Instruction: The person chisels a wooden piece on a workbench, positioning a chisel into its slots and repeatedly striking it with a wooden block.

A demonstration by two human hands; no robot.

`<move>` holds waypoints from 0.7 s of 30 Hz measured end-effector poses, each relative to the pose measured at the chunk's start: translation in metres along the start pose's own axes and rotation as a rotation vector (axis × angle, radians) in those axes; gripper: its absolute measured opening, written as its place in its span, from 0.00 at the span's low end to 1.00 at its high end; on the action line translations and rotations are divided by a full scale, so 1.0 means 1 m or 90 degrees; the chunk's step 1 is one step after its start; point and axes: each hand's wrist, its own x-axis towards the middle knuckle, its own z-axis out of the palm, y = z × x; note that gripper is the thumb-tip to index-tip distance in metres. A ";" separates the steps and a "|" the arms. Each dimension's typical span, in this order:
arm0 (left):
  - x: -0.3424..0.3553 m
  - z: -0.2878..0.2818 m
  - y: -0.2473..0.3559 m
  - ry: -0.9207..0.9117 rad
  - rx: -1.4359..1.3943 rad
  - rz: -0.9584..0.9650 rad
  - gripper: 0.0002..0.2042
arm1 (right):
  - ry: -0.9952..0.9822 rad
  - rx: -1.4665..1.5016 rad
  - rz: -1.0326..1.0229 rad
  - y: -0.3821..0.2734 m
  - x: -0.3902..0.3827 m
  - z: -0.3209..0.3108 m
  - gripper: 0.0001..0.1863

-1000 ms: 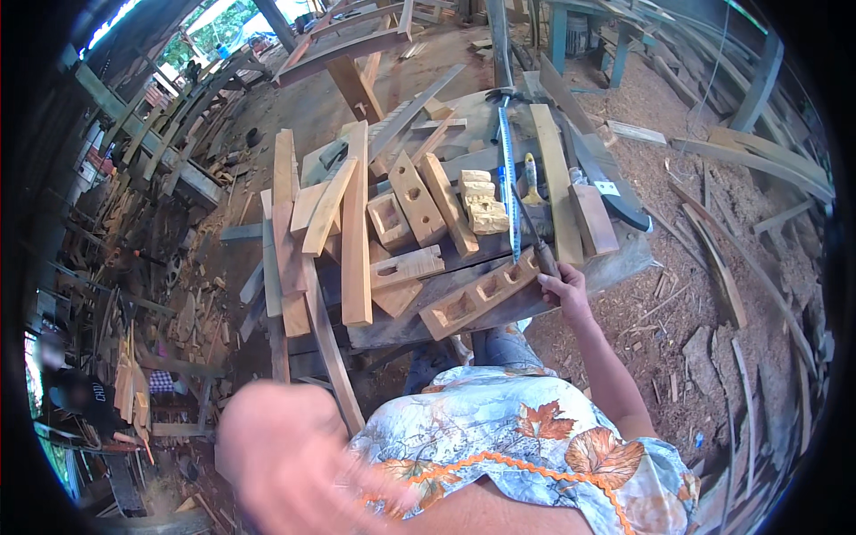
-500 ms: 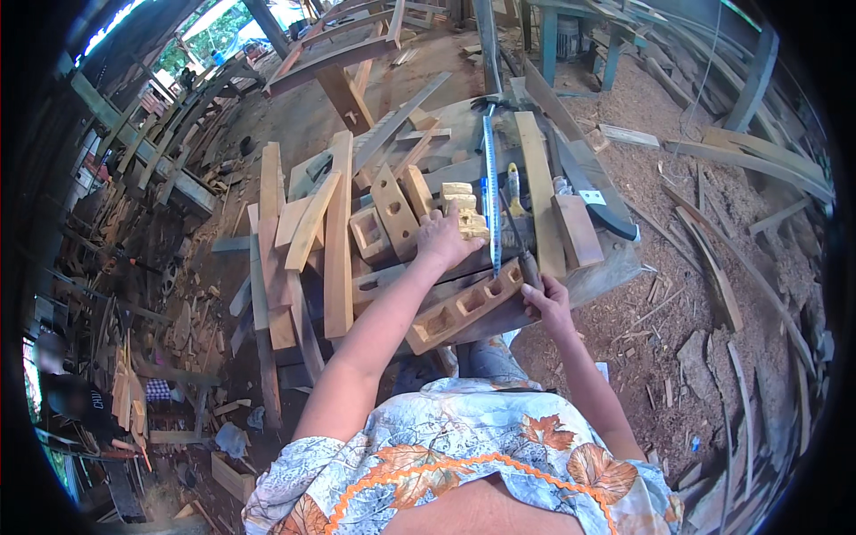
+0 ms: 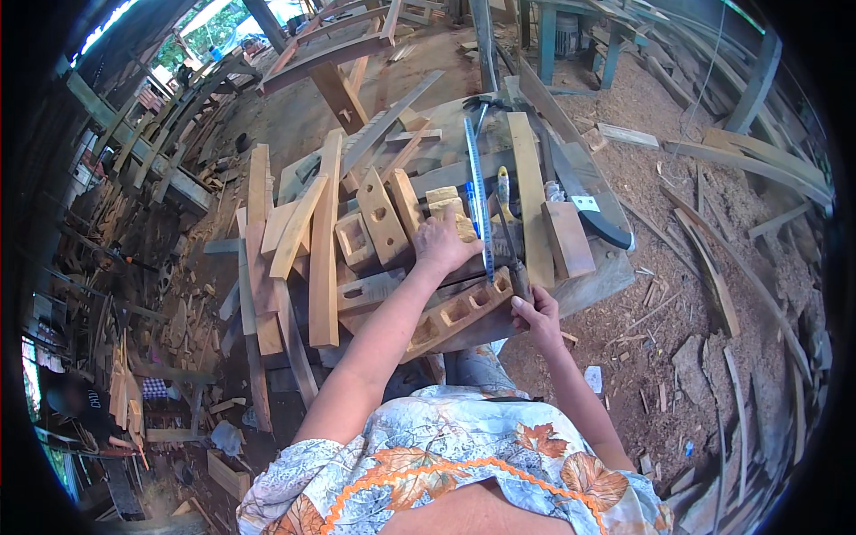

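Observation:
On the wooden worktable (image 3: pixel 602 272), my left hand (image 3: pixel 439 242) grips a pale, knobbly carved wood block (image 3: pixel 446 201), partly hidden under its fingers, beside an upright blue-and-white strip (image 3: pixel 477 178). My right hand (image 3: pixel 535 314) is closed on the dark handle of a long thin metal tool (image 3: pixel 519 281), lying along the right end of a block with several square recesses (image 3: pixel 455 312). A block with round holes (image 3: pixel 383 214) and a hollowed square block (image 3: pixel 354 241) lie left of my left hand. A yellow-handled brush (image 3: pixel 504 187) lies beyond my right hand.
Long boards (image 3: pixel 326 267) cover the table's left side. A black-handled saw (image 3: pixel 606 234) lies at its right. A wooden frame (image 3: pixel 330 53) and teal bench (image 3: pixel 611 58) stand behind. Scrap wood litters the ground (image 3: pixel 660 339). Another person (image 3: pixel 85 406) is at lower left.
My left hand has come from a blur at the lower left onto the carved block. My right hand stays on the tool handle, now slightly lower in the picture as the view has shifted.

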 end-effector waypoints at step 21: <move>0.195 -0.033 -0.083 0.091 -0.565 -0.003 0.31 | 0.045 -0.049 0.061 -0.012 0.000 0.007 0.15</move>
